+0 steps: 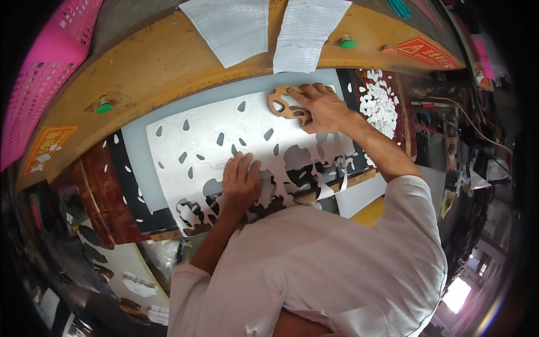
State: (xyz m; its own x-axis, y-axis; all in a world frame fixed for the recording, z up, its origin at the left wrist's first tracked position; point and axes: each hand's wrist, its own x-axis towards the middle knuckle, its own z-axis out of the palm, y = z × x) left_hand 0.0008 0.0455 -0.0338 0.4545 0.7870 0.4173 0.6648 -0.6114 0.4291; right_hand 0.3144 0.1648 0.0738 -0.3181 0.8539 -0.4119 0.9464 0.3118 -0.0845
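My left hand (240,182) lies flat, fingers spread, palm pressing the white sheet (224,140) at its cut-out near edge; forearm comes straight up from below. My right hand (323,106) reaches farther out, arm extended, fingers loosely curled over one brown cutting die (286,105) resting on the sheet's far right corner. Two printed papers (269,28) hang above on the yellow press arm (157,67), beside two green buttons (105,106).
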